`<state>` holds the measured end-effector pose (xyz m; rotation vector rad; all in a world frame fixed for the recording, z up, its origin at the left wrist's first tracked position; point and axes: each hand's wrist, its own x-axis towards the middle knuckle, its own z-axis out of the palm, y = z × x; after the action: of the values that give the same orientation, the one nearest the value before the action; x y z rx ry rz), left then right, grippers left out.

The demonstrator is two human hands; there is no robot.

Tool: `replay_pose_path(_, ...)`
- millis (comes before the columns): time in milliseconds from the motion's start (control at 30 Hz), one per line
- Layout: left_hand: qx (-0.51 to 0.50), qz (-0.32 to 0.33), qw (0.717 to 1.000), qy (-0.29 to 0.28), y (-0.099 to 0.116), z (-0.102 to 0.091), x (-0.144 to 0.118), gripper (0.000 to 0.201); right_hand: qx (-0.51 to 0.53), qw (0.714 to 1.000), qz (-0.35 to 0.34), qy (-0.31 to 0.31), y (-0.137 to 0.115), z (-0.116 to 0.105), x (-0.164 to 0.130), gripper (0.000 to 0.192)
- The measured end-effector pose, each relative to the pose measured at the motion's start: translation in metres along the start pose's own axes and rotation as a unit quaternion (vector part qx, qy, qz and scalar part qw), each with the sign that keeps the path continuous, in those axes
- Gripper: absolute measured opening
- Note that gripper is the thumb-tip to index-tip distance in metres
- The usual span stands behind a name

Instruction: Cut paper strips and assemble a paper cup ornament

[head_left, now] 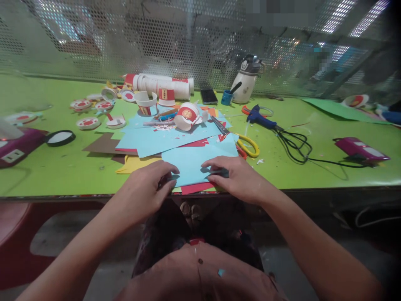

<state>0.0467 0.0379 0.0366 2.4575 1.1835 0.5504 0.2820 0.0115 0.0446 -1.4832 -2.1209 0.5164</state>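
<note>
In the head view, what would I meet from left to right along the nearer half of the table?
Slotted purple box → black-rimmed disc → left hand → light-blue paper → right hand → second purple box.

Pink buttoned top (184, 278), dark patterned trousers (156, 240)

Single view, head-worn. Looks forward and down over the wearer's shirt (200, 276), forearms (94, 236) entering from the lower corners. Table (300, 175) runs across mid-frame, close; paper (194, 163) just below centre. Mesh (184, 50) fills the top, farther off; what lies behind it looks too hazy to name surely.
</note>
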Motion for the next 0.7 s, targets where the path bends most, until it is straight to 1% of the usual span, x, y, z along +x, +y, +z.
replay_pose_path(133,-0.014,-0.018,1.0,-0.001,0.0,0.0,0.001,0.023,0.0,1.0,-0.004,-0.003,-0.001,-0.003,0.001,0.024)
replay_pose_path(267,-0.024,-0.022,0.999,-0.001,0.0,-0.002,0.0,0.024,-0.005,1.0,-0.014,0.0,-0.003,-0.006,-0.001,0.028)
replay_pose_path(367,-0.034,-0.011,0.999,0.007,-0.001,-0.002,-0.003,0.025,-0.015,0.999,-0.031,0.001,-0.007,-0.008,-0.006,0.029)
replay_pose_path(467,-0.044,0.022,0.999,0.022,-0.003,-0.001,-0.01,0.025,-0.032,0.997,-0.066,0.017,-0.011,-0.008,-0.015,0.025)
replay_pose_path(533,-0.048,0.06,0.996,0.044,-0.005,0.002,-0.015,0.021,-0.024,0.995,-0.085,0.054,-0.01,-0.008,-0.021,0.021)
replay_pose_path(567,-0.052,0.081,0.994,0.056,-0.005,0.003,-0.018,0.019,-0.015,0.993,-0.087,0.082,-0.007,-0.008,-0.024,0.019)
replay_pose_path(700,-0.05,0.138,0.982,0.118,-0.006,0.011,-0.03,0.017,-0.012,0.978,-0.037,0.203,0.011,-0.011,-0.032,0.012)
